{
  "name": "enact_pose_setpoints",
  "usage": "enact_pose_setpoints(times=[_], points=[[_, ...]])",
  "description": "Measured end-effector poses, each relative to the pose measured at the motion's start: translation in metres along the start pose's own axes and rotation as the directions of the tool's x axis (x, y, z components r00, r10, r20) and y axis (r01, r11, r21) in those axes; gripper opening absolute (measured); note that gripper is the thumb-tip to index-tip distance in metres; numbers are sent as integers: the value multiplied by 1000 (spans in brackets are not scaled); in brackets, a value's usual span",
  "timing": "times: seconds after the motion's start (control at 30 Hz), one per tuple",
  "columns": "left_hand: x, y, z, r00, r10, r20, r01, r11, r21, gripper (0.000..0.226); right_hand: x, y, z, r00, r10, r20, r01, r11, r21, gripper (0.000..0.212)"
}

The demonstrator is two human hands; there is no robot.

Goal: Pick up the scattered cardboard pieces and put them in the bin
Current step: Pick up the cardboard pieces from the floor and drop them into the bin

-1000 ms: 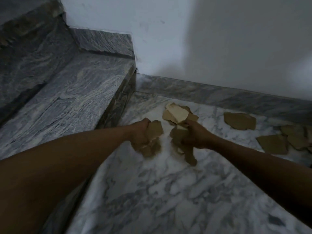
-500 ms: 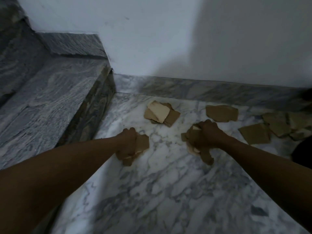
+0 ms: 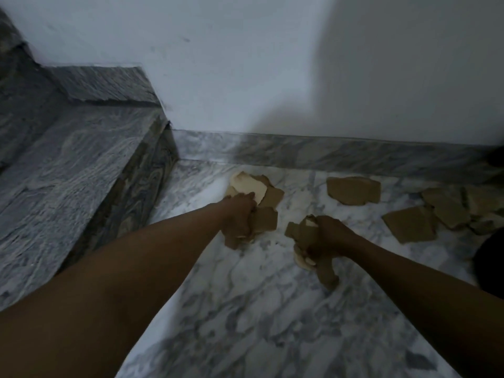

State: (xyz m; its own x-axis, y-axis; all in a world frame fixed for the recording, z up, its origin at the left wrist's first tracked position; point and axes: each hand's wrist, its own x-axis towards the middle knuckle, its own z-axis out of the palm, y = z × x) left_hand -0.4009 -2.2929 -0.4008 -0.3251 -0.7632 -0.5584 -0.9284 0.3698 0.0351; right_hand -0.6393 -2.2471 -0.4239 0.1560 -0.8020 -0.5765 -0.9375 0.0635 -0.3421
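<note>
My left hand point(image 3: 238, 218) grips a bunch of brown cardboard pieces point(image 3: 266, 222) and reaches against a small pile with a pale piece point(image 3: 249, 186) on top, near the stair corner. To its right my right hand point(image 3: 326, 237) grips another bunch of cardboard pieces point(image 3: 300, 230) just above the floor. One loose brown piece point(image 3: 353, 190) lies by the skirting. Several more pieces point(image 3: 409, 223) lie scattered at the right. No bin can be made out for certain.
A grey marble step point(image 3: 81, 165) rises at the left. The white wall point(image 3: 272, 64) and marble skirting point(image 3: 327, 152) close the far side. White veined marble floor point(image 3: 259, 309) spreads in front. A dark shape point(image 3: 491, 255) sits at the right edge.
My left hand has moved forward with its cardboard to the pile with the pale piece. My right hand holds its bunch at about the same spot. The view has shifted a little.
</note>
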Motion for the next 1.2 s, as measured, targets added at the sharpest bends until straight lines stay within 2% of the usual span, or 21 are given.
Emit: enact_pose_setpoints(times=[0.1, 0.13, 0.27, 0.37, 0.47, 0.57, 0.67, 0.77, 0.83, 0.87, 0.93, 1.0, 1.07, 1.13, 1.2], points=[[-7, 10, 0, 992, 56, -114, -64, 996, -66, 35, -3, 4, 0, 999, -27, -34, 28, 999, 35, 61], [-10, 13, 1, 987, 76, -144, -87, 994, -65, 32, -4, 5, -1, 999, -32, -37, 34, 999, 35, 62], [-22, 11, 14, 978, 129, -161, -142, 987, -70, 38, -4, 1, -5, 999, -46, -7, 46, 999, 21, 56], [-24, 3, 16, 979, 164, -123, -177, 979, -101, 65, -2, -4, -4, 999, -44, 3, 44, 999, 20, 54], [-20, 0, 18, 984, 171, -54, -175, 981, -80, 62, -8, -5, -6, 1000, -27, 1, 27, 998, 53, 51], [-13, 0, 28, 991, 112, -69, -121, 981, -153, 55, -11, 9, -11, 999, -5, -47, 16, 975, 221, 45], [-13, 0, 31, 990, 81, -113, -103, 975, -197, 52, -15, 20, -22, 985, 55, -165, 32, 875, 483, 49], [-22, -3, 33, 980, 89, -178, -107, 990, -90, 57, -18, 9, -28, 987, -8, -161, 99, 815, 571, 36], [-30, -8, 32, 960, 131, -247, -112, 990, 92, 66, -14, -8, -25, 975, -153, -162, 210, 872, 442, 41], [-34, -11, 29, 949, 161, -270, -115, 977, 178, 69, -9, -19, -23, 964, -210, -162, 251, 920, 302, 53], [-41, -21, 21, 943, 192, -271, -128, 963, 235, 63, 3, -42, -18, 954, -274, -121, 277, 961, 7, 74], [-48, -35, 16, 959, 175, -221, -139, 976, 168, 47, 12, -63, -11, 950, -309, -48, 301, 945, -128, 83], [-55, -51, 18, 981, 137, -139, -141, 990, -20, 33, 14, -76, 0, 950, -311, 13, 306, 927, -218, 85], [-60, -64, 20, 992, 96, -84, -109, 982, -156, 32, 12, -80, 13, 952, -305, 14, 293, 901, -321, 79], [-63, -74, 19, 996, 51, -80, -67, 974, -214, 32, 10, -80, 21, 950, -311, -11, 292, 904, -312, 68]])
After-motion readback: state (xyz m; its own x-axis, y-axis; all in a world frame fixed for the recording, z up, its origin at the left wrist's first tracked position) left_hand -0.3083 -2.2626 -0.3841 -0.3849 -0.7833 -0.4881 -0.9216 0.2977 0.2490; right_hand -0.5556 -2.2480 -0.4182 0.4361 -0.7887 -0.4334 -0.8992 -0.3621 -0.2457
